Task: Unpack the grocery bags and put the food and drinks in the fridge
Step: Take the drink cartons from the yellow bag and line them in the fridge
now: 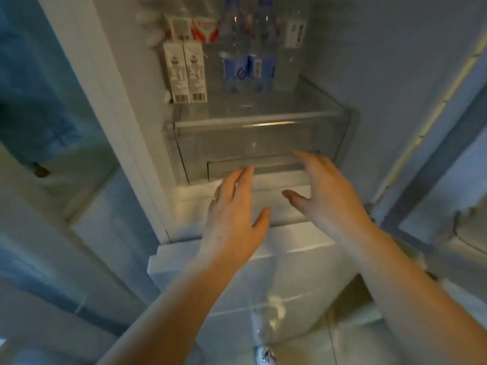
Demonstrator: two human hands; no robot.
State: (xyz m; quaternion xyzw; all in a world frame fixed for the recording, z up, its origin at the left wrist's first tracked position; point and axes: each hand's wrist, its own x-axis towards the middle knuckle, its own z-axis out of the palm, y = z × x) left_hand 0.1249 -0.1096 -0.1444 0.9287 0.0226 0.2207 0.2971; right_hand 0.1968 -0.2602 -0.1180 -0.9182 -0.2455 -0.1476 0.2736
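Note:
The fridge stands open in front of me. A clear plastic drawer [253, 143] sits at its bottom, closed, with a recessed handle along its lower front. My left hand [234, 212] and my right hand [324, 191] reach toward that handle with fingers straight, both holding nothing; the fingertips are close to the drawer front. On the glass shelf [303, 101] above the drawer stand two white cartons [184, 72] at the left and several water bottles [249, 64] with blue labels beside them. More cartons [193, 29] show behind.
The fridge's white left wall [105, 83] and the open door [395, 75] on the right frame the opening. A white freezer front [263, 262] lies below my hands. A clear plastic bottle [271, 320] lies low on the tiled floor.

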